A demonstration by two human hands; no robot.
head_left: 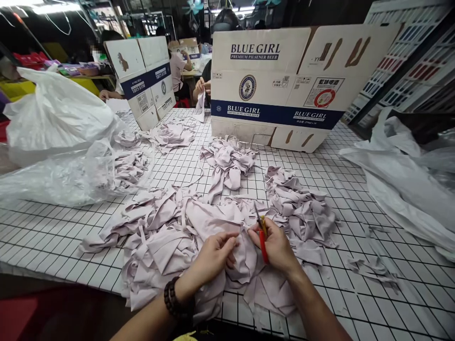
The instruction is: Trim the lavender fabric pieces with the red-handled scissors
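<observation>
My left hand (213, 255), with a dark bead bracelet on the wrist, pinches a pale lilac fabric piece (245, 258) at the near edge of the white gridded table (355, 303). My right hand (275, 246) grips red-handled thread snips (262, 237), blades pointing up, right beside the same fabric piece. Both hands sit over a large heap of pale lilac fabric pieces (167, 237).
More lilac heaps lie at centre (227, 163), right (302, 208) and inside a clear plastic bag (88, 170) on the left. A Blue Girl carton (280, 90) stands behind, a second carton (145, 80) further left. White plastic sheeting (401, 184) lies right. Another person's hands (203, 87) hold cloth beyond.
</observation>
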